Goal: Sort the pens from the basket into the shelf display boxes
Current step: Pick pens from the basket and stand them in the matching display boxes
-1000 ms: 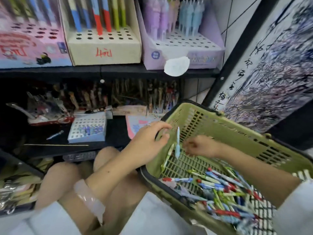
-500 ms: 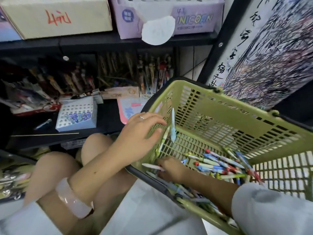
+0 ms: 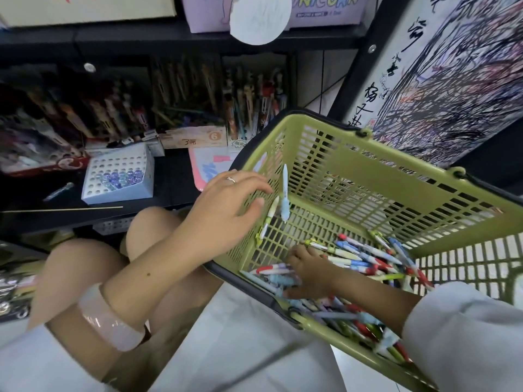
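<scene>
At frame centre, two pens (image 3: 278,205) are pinched by the left hand (image 3: 226,205) against the basket (image 3: 368,176) wall, presumably kept aside, while the right hand (image 3: 308,274), fingers curled, is buried in the pen pile (image 3: 365,256), its grip indiscernible.

A stationery shop: shelf display boxes (image 3: 119,176) of pens, shopping basket (image 3: 353,165).
</scene>
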A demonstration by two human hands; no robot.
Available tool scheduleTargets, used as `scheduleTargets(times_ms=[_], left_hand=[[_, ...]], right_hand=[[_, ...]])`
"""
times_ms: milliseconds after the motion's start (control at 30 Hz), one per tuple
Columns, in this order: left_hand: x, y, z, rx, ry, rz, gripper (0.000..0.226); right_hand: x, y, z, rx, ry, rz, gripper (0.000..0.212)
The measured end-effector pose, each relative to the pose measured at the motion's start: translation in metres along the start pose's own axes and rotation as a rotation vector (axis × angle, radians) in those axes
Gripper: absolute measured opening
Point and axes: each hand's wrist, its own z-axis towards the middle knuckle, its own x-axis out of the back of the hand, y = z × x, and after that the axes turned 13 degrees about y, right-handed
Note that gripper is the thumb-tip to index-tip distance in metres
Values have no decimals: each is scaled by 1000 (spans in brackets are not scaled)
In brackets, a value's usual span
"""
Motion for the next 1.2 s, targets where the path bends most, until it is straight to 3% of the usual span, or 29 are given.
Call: scheduleTargets(times_ms=[233, 467, 533, 633, 700, 833, 967, 1100, 1200], left_hand=[[-6, 2, -2, -6, 38, 110, 23], [-7, 3, -2, -1, 53, 122, 20], [-8, 3, -2, -7, 57, 130, 20], [-8, 3, -1, -8, 62, 133, 20], [-8, 3, -1, -10, 65, 134, 20], [-9, 2, -1, -18, 75, 123, 20], [-9, 1, -1, -23, 89, 109, 19], [-8, 0, 0, -21, 80, 85, 20], [-7, 2, 0, -12, 67, 80, 20]], right_hand=[[5, -8, 4, -1, -201, 196, 65], [22, 8, 11, -40, -321, 466, 73], [20, 11, 11, -31, -347, 455, 61], [13, 8, 11, -17, -375, 373, 64], [7, 8, 12, -17, -358, 419, 53], [-4, 8, 8, -74, -302, 542, 59], [2, 7, 1, -40, -257, 639, 38], [28, 14, -3, -99, -129, 1000, 52], [54, 21, -9, -184, 47, 1280, 49]])
